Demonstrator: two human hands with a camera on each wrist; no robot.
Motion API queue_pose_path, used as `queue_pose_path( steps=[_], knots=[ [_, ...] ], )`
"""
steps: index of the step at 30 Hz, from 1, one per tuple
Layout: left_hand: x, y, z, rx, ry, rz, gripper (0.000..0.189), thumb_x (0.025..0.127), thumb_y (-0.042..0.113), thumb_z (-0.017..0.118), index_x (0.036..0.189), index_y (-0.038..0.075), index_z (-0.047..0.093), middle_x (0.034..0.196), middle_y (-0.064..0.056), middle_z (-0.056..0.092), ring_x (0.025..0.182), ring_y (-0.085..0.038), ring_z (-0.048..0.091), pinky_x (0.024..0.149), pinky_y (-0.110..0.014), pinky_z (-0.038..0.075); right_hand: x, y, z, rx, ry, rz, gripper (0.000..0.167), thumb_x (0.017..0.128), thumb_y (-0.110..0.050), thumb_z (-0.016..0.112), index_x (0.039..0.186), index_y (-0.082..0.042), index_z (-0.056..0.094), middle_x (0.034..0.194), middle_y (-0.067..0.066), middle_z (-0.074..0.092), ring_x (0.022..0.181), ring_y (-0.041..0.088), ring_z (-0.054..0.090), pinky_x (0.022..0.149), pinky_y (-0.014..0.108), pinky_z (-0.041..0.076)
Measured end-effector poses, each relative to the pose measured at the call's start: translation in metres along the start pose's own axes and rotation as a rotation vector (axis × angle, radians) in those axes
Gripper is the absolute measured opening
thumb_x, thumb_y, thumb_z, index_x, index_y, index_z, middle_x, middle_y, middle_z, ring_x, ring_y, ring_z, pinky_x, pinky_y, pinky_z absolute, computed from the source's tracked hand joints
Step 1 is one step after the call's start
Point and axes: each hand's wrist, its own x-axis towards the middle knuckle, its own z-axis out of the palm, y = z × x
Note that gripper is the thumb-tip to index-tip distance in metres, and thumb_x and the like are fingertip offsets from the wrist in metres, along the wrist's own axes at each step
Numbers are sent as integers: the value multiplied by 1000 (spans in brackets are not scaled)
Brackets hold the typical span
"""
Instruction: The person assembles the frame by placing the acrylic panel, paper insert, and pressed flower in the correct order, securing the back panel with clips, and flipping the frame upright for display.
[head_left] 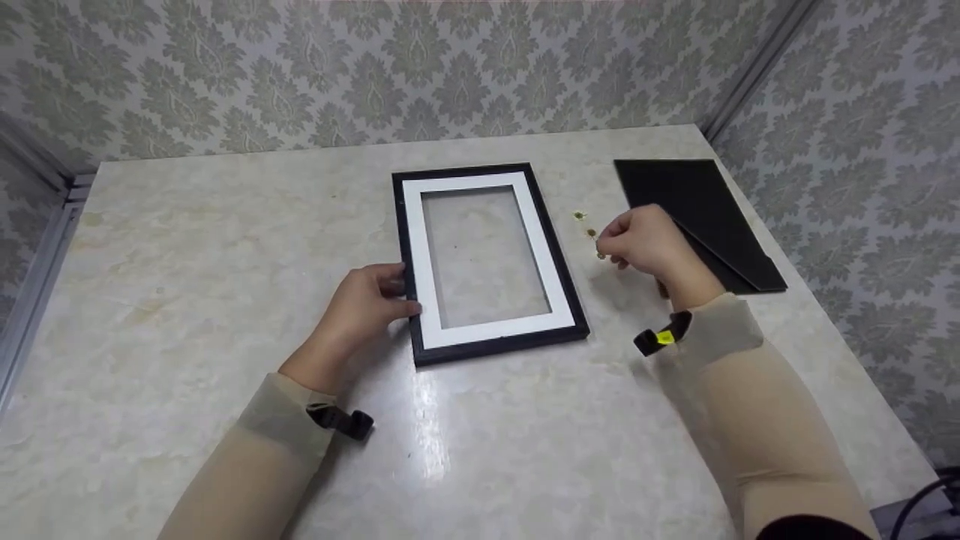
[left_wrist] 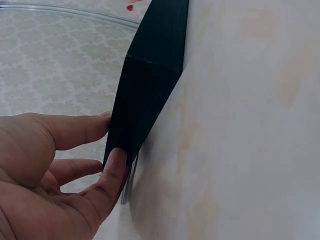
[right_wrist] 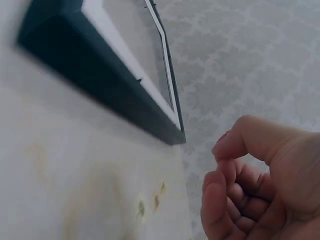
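A black picture frame (head_left: 411, 354) with a white mat lies on the table. My left hand (head_left: 367, 298) grips its left side, thumb over the front edge and fingers against the outer side. In the left wrist view, the black frame side (left_wrist: 145, 95) sits between thumb and fingers. My right hand (head_left: 646, 244) is right of the frame, thumb and forefinger tips pinched together. A tiny red piece (left_wrist: 130, 7) shows by fingertips in the left wrist view; its kind is too small to tell. Small dried flowers (right_wrist: 141, 207) lie below the right hand.
Black flat boards (head_left: 720, 217) overlap at the table's right edge, partly behind the right hand. Patterned wall covering (head_left: 465, 75) rises behind the table (head_left: 225, 225) and on the right. A black cable (head_left: 919, 499) hangs at the lower right corner.
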Motion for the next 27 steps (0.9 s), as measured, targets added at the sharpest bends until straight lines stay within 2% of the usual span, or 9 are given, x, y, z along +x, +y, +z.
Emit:
queue_pose_path(
  steps=[5,8,11,15,18,20,23,25,27],
  knots=[
    [2,0,2,-16,-9,-11,77,98,3,83,167,-6,48,152,-29,70,146,-42,66,127,-51,53,16,-32,5,6,23,-20,16,92,-13,73,94,-1,84,73,-1,77,61,10,70,58,24,57],
    [3,0,2,-28,-15,-26,78,98,3,83,167,-5,49,153,-29,69,145,-41,67,128,-50,51,28,-49,10,22,18,4,15,93,-13,73,94,-1,83,72,-2,74,60,10,68,59,24,59],
    [2,0,0,-30,-14,-26,77,98,2,83,167,-5,49,153,-28,69,145,-41,67,129,-50,51,43,-66,18,32,-3,45,17,96,-17,74,99,-3,83,73,-2,74,60,10,68,54,27,54],
    [0,-1,-4,-17,0,-11,78,98,3,83,166,-7,49,152,-29,70,147,-42,66,128,-51,51,63,-87,32,94,-34,79,19,98,-18,75,102,-1,83,71,-1,75,62,10,68,58,27,58],
    [0,-1,-4,-18,0,-8,78,98,3,84,166,-7,48,152,-29,70,148,-43,65,129,-52,50,76,-96,43,156,-30,104,16,97,-12,74,88,0,78,69,-1,72,61,10,67,66,24,64],
    [-1,-1,-3,-23,-5,-15,78,98,4,84,167,-6,48,153,-28,70,149,-42,64,130,-52,50,83,-100,49,170,-13,130,20,97,-11,73,79,-4,73,69,-1,70,60,10,66,66,24,64],
    [0,-1,-1,-20,-8,-26,79,98,5,84,168,-6,47,154,-27,69,150,-41,63,128,-52,52,94,-105,58,165,9,169,27,97,-11,75,71,-10,65,68,-1,68,58,9,64,62,23,62],
    [0,-1,-1,-13,-4,-25,80,98,5,84,168,-5,47,153,-26,70,150,-41,64,126,-52,53,100,-108,63,127,15,191,25,97,-12,76,75,-10,65,64,-3,64,56,9,61,58,23,58],
    [1,-1,-1,-12,1,-19,80,98,5,85,167,-6,48,152,-26,70,149,-42,64,125,-52,54,105,-110,68,53,17,205,17,98,-15,77,86,-7,68,61,-4,59,55,9,56,55,23,54]
  ],
)
